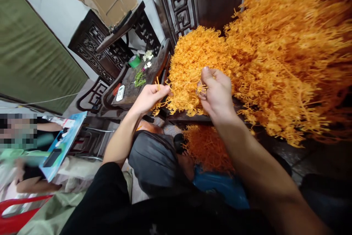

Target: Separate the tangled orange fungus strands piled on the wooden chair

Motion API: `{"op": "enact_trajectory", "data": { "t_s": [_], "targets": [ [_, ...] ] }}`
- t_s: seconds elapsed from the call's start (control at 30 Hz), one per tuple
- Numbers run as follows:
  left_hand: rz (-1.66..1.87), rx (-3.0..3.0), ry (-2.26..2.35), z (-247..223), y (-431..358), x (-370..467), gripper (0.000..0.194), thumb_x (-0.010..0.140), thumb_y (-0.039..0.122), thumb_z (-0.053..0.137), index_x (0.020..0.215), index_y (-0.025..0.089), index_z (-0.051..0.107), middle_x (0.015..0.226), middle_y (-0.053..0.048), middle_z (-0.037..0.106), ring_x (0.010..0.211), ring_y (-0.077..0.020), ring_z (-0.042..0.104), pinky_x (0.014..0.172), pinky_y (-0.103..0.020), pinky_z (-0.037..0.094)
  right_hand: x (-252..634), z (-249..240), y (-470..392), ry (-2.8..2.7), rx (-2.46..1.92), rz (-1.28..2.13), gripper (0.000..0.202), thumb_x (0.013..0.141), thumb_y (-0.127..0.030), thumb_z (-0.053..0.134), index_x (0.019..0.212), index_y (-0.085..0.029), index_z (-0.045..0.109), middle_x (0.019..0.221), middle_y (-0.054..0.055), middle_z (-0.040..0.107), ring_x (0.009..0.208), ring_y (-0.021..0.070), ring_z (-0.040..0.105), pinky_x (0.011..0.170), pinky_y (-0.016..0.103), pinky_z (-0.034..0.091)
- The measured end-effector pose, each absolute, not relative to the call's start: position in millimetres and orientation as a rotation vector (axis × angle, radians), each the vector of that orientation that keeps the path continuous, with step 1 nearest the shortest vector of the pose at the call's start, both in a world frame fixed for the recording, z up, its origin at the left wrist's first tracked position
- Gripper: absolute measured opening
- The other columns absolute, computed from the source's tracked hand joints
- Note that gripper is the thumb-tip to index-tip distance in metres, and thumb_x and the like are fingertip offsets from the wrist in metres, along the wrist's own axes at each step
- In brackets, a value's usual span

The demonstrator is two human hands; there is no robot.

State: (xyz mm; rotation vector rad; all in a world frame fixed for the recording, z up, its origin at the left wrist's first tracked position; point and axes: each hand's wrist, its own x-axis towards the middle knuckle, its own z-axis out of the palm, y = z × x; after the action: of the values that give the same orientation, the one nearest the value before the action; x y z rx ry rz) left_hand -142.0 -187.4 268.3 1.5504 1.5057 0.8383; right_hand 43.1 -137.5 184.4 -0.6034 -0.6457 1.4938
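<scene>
A large heap of orange artificial flower sprigs (275, 59) spreads across the dark wooden bench in front of me and to the right. At the heap's left edge my left hand (151, 97) pinches thin orange sprig stems between thumb and fingers. My right hand (217, 90) is closed in front of the pile, with small orange sprig pieces showing at its curled fingers. More orange sprigs lie between the two hands, and I cannot tell whether one strand joins them. Below the bench edge sits a second orange bunch (206, 147), partly hidden by my right forearm.
On the dark wooden chair (129, 84) at left lie a green tape roll (134, 61), a white device (120, 93), green stems (140, 78) and white flowers (147, 56). A blue plastic container (220, 187) stands below. Another person (35, 185) sits beside a small blue table (64, 143).
</scene>
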Motion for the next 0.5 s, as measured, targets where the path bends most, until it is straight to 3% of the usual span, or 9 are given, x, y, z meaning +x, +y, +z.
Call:
{"op": "enact_trajectory", "data": {
  "t_s": [0.13, 0.2, 0.3, 0.37, 0.5],
  "targets": [
    [0.759, 1.529, 1.483, 274, -197, -145, 0.038, 0.064, 0.048, 0.091, 0.068, 0.014, 0.074, 0.056, 0.0, 0.062, 0.047, -0.0066, 0.043, 0.048, -0.023, 0.026, 72, 176, -117, -0.554, -0.61, 1.367, 0.048, 0.083, -0.058, 0.074, 0.076, -0.026, 0.039, 0.058, -0.007, 0.027, 0.047, 0.008, 0.023, 0.042, 0.027, 0.015],
    [0.83, 1.479, 1.47, 275, -197, -149, 0.037, 0.064, 0.047, 0.091, 0.063, 0.014, 0.073, 0.05, 0.001, 0.057, 0.044, -0.0059, 0.039, 0.047, -0.023, 0.024, 84, 174, -109, -0.483, -0.595, 1.27, 0.049, 0.084, -0.056, 0.072, 0.076, -0.026, 0.035, 0.058, -0.007, 0.028, 0.047, 0.0078, 0.024, 0.042, 0.027, 0.015],
    [0.914, 1.444, 1.457, 275, -193, -152, 0.037, 0.066, 0.047, 0.089, 0.062, 0.014, 0.073, 0.042, 0.005, 0.043, 0.042, -0.004, 0.027, 0.047, -0.023, 0.015, 85, 177, -114, -0.603, -0.558, 1.396, 0.039, 0.085, -0.049, 0.073, 0.081, -0.025, 0.042, 0.072, -0.003, 0.053, 0.05, 0.0069, 0.039, 0.041, 0.024, 0.017],
    [0.896, 1.432, 1.439, 274, -190, -151, 0.035, 0.068, 0.045, 0.088, 0.063, 0.014, 0.074, 0.043, 0.005, 0.041, 0.043, -0.0041, 0.026, 0.048, -0.024, 0.014, 75, 180, -124, -0.693, -0.505, 1.557, 0.034, 0.082, -0.041, 0.076, 0.087, -0.025, 0.047, 0.084, 0.0, 0.063, 0.055, 0.0078, 0.05, 0.041, 0.023, 0.018],
    [0.887, 1.407, 1.379, 273, -188, -149, 0.032, 0.07, 0.042, 0.088, 0.065, 0.013, 0.075, 0.043, 0.005, 0.04, 0.044, -0.0039, 0.027, 0.049, -0.023, 0.016, 61, 181, -136, -0.706, -0.385, 1.755, 0.03, 0.081, -0.035, 0.078, 0.1, -0.023, 0.058, 0.076, -0.003, 0.056, 0.052, 0.0057, 0.046, 0.04, 0.02, 0.017]
  ]
}}
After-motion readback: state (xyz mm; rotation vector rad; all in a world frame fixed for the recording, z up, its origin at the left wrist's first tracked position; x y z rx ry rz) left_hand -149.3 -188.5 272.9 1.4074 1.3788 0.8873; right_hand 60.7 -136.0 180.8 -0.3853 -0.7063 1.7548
